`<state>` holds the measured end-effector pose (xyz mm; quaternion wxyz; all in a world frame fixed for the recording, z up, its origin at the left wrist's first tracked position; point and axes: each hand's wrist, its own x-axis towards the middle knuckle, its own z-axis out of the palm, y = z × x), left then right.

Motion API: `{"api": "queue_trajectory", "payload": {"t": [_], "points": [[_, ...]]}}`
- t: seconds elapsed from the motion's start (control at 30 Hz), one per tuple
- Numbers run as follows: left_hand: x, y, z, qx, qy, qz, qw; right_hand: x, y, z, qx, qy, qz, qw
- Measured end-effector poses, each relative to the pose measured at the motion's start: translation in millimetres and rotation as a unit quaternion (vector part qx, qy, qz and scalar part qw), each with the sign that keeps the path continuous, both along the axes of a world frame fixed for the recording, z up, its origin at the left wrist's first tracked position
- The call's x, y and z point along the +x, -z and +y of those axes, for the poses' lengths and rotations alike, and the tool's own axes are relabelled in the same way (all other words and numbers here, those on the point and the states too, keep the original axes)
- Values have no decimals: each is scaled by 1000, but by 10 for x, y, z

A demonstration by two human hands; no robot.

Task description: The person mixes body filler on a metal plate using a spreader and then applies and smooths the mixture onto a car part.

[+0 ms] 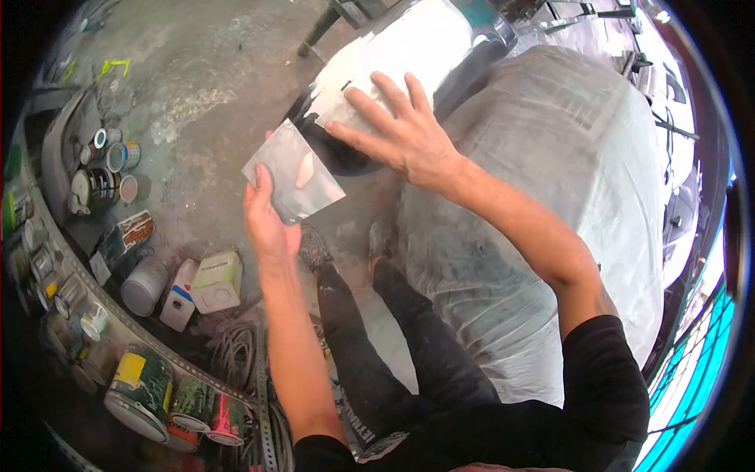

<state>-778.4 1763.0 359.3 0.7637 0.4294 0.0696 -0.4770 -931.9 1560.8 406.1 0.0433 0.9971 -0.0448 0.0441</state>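
Observation:
My left hand (271, 216) holds a flat, square grey plate (287, 177) by its lower left edge, thumb on top. A smear of pale pinkish paste (305, 171) lies on the plate. My right hand (401, 130) has its fingers spread over a panel (401, 47) with a white coated surface and dark edges. The fingertips are at or just above the panel's lower part; contact is hard to tell. No tool shows in the right hand, though its palm side is hidden.
A large object under a translucent plastic cover (543, 181) stands to the right. Paint cans (94, 189), a pale canister (216, 282) and a coiled hose (236, 350) are at the left. A shelf with more cans (141, 385) runs along the lower left.

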Motion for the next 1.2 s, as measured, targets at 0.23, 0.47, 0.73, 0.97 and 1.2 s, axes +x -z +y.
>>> {"api": "queue_trajectory", "payload": {"t": [0.23, 0.47, 0.73, 0.97, 1.2], "points": [[-67, 55, -44, -2, 0, -7, 1000, -285, 225, 30, 35, 8, -32, 999], [-100, 93, -50, 28, -10, -18, 999, -556, 445, 60, 60, 15, -73, 995], [-150, 131, -59, 27, -18, -28, 999, -854, 843, 88, 40, 15, -132, 990], [-150, 159, -48, 11, -28, -25, 999, -1167, 1124, 110, 36, 20, -120, 992], [-232, 114, 31, 86, -91, -24, 992, -1525, 742, 341, 60, 71, 25, 995]]}}
